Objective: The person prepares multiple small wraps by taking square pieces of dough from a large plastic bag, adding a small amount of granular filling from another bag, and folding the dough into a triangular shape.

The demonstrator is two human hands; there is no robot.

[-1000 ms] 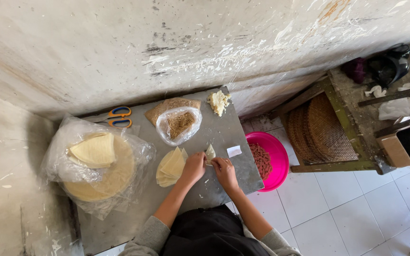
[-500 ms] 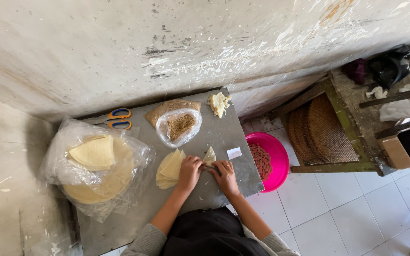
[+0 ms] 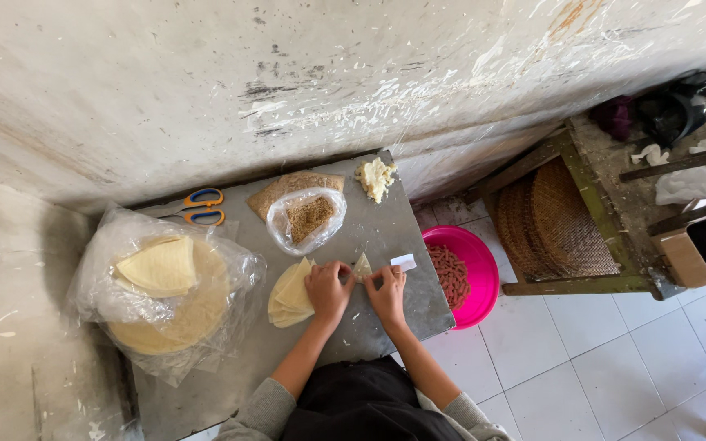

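Head view, looking straight down on a grey table (image 3: 206, 384) set against a scuffed white wall (image 3: 328, 73).

Hands: left hand (image 3: 327, 291) and right hand (image 3: 387, 296) lie close together near the table's right edge, about midway along it. Between their fingertips sits a small pale wrapper (image 3: 362, 266), folded to a triangle. Both hands touch it; fingers curled down onto it. Whether they pinch it or only press it flat: cannot tell at this size.

Just left of the left hand, touching it: a stack (image 3: 288, 294) of cut pale-yellow wrapper pieces, fanned.

Just right of the wrapper, at the right edge: a small white slip (image 3: 403, 262).

Far side of the table, by the wall: a clear bag (image 3: 308, 219) holding brown crumbly filling, lying on a sheet of brown paper (image 3: 292, 186). At the far right corner: a pale lump (image 3: 375, 177), dough-like. Left of the paper: scissors (image 3: 198, 207), orange and blue handles.

Left half of the table: a large plastic sack (image 3: 165, 294) with round yellow sheets (image 3: 161, 269) piled inside, the top one folded.

Off the table, right: a pink bowl (image 3: 471, 282) on the tiled floor, with reddish rolled pieces in it. Beyond it, round woven trays (image 3: 557, 220) stand in a wooden frame.
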